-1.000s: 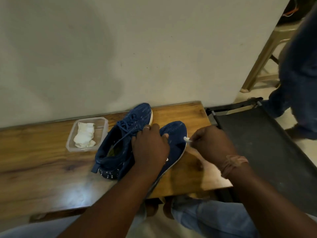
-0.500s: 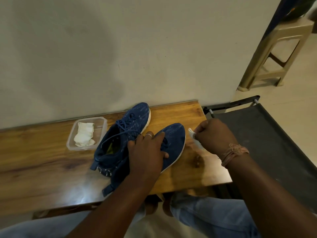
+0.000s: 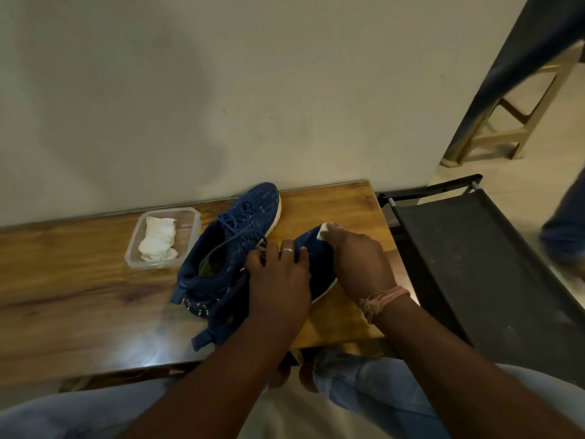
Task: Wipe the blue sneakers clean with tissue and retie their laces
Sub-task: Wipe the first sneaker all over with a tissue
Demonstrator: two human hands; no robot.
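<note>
Two blue sneakers lie side by side on a wooden table [image 3: 79,280]. The left sneaker [image 3: 228,242] has its laces loose and its opening towards me. My left hand [image 3: 280,280] grips the right sneaker [image 3: 316,264] over its laced middle, hiding most of it. My right hand [image 3: 357,258] pinches a white tissue [image 3: 324,231] and presses it on that sneaker's toe.
A clear plastic tub [image 3: 163,237] with more white tissue stands left of the shoes, near the wall. A black cot frame [image 3: 474,264] adjoins the table's right end. A beige stool [image 3: 506,122] and a person's leg [image 3: 566,223] are at far right.
My right hand has moved left from beside the shoe's outer edge onto its toe with the tissue. My left hand stays on the shoe. A person has come back into view at the right.
</note>
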